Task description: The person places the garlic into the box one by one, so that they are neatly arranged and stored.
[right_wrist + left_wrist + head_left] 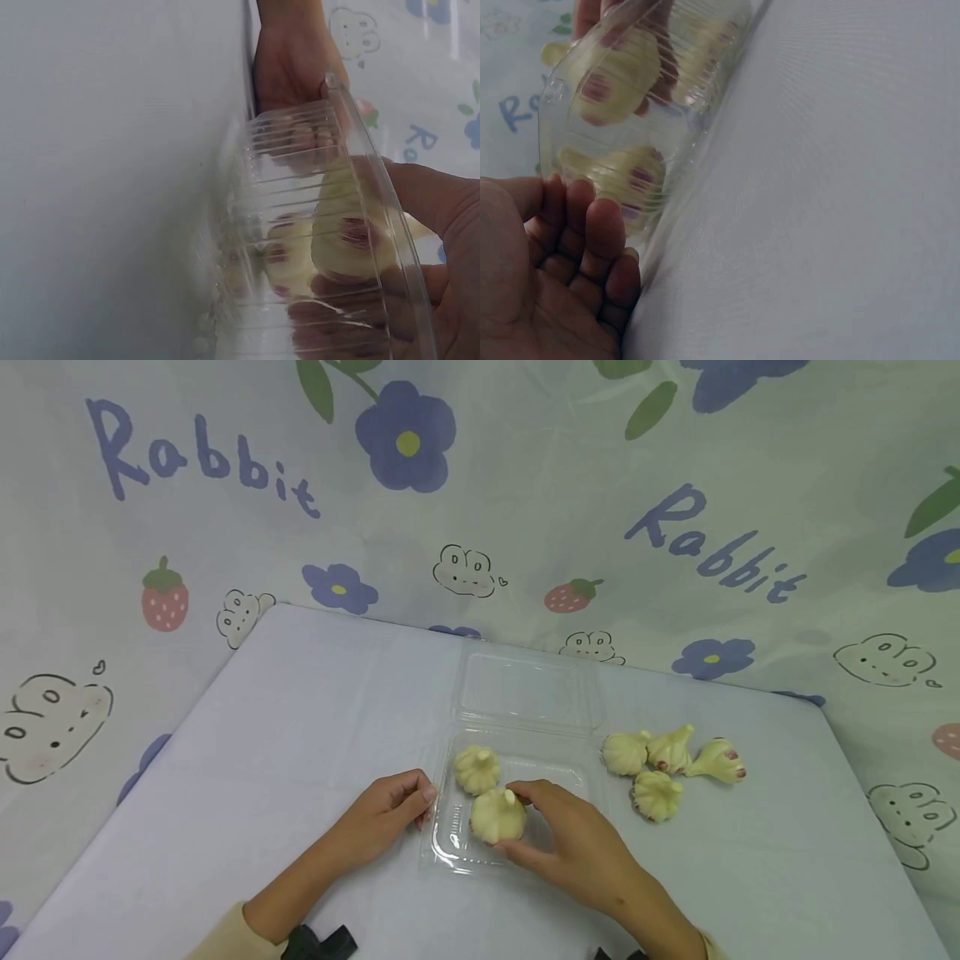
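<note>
A clear plastic clamshell container [442, 847] lies on the table, its lid [525, 693] folded back behind it. My left hand [390, 814] pinches the container's left rim between thumb and curled fingers; the left wrist view shows this hand [562, 262] beside the ribbed wall. Over the tray, my right hand [577, 843] grips a garlic bulb [497, 817] between thumb and fingers. Another garlic bulb [477, 768] sits in the tray's back left part. In the right wrist view, the gripped bulb [349, 236] shows through the clear wall, its purple-streaked base towards the camera.
To the container's right, several garlic bulbs [656, 796] lie grouped on the white-covered table [300, 718]. A patterned curtain [525, 510] hangs behind the table. Dark wrist-camera parts [322, 943] show at the front edge of the head view.
</note>
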Demonstrator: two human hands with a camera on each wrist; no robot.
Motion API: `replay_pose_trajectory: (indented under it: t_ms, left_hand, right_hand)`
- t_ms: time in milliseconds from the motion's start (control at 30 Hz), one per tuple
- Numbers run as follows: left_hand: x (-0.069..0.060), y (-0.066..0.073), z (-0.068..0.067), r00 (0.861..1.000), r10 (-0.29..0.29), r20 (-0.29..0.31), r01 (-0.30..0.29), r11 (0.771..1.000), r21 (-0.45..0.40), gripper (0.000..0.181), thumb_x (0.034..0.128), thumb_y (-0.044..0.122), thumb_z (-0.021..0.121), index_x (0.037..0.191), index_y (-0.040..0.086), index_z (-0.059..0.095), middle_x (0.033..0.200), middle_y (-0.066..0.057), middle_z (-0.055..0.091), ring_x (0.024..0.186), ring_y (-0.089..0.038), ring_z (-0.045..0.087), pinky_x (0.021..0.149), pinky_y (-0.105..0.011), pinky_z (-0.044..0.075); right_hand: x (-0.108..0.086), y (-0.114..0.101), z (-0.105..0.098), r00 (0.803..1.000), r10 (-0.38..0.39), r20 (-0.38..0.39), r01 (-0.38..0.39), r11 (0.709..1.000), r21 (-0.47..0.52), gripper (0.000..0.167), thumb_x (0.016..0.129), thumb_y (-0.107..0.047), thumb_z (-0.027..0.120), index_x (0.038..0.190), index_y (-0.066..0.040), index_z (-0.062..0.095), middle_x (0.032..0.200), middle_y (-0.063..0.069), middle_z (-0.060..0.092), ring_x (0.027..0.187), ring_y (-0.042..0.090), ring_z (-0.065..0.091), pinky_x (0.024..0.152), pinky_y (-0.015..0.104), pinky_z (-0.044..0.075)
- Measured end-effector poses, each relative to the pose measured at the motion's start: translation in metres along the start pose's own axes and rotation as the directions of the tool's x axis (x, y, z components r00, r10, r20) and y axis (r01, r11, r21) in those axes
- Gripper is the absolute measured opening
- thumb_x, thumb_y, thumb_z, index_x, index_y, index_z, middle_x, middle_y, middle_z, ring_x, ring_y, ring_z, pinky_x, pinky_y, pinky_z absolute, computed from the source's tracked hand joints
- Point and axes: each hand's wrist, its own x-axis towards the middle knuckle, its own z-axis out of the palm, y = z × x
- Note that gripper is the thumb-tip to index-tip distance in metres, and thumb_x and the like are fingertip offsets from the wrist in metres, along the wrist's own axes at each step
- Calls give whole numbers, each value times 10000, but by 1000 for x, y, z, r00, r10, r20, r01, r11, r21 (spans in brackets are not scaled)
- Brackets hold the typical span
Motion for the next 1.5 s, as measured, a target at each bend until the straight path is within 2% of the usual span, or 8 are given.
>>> replay_pose_trajectory:
  t_ms: [233,600,900,1067,1233,1500]
  left_hand:
    - [0,0,1,1000,4,1,-4,1000,-7,258,1119,224,519,899,124,611,798,-40,614,748,-200,592,706,-293,501]
    - [1,0,1,1000,9,5,-9,1000,-15,263,1119,216,518,893,113,604,805,-17,607,745,-206,591,699,-294,506]
    - [0,2,1,1000,14,-2,-14,1000,-6,263,1117,209,522,887,113,606,800,-20,607,744,-204,591,699,-294,508]
    - [0,1,1,1000,19,-8,-19,1000,-4,262,1115,202,527,884,112,609,792,-14,605,738,-192,586,695,-295,504]
    - [0,3,2,1000,0,-8,0,1000,5,265,1117,227,524,885,128,608,791,-15,608,741,-186,584,696,-290,502]
    - [-1,3,1,1000,-12,-6,13,1000,10,286,1120,240,519,891,95,610,798,-59,612,741,-202,580,690,-288,499]
  right_hand:
    - [4,-2,3,999,20,46,-21,1000,15,614,868,-514,837,1362,-215,628,1280,-149,657,1196,43,608,978,379,537]
    - [8,4,9,995,-16,100,4,993,114,622,889,-509,819,1394,-208,615,1316,-162,635,1162,28,604,976,352,535]
    - [11,8,13,992,-41,121,24,989,144,632,900,-507,809,1402,-173,617,1332,-137,635,1162,45,610,979,348,533]
    - [13,11,15,990,-67,123,50,990,135,630,910,-484,809,1398,-133,619,1352,-88,644,1224,93,610,1020,373,517]
    - [15,12,17,989,-79,129,63,990,122,623,906,-455,823,1395,-123,625,1335,-68,654,1249,120,605,1051,388,494]
    - [18,13,20,986,-65,156,47,992,115,619,904,-449,827,1402,-140,627,1316,-73,658,1237,104,595,1053,391,489]
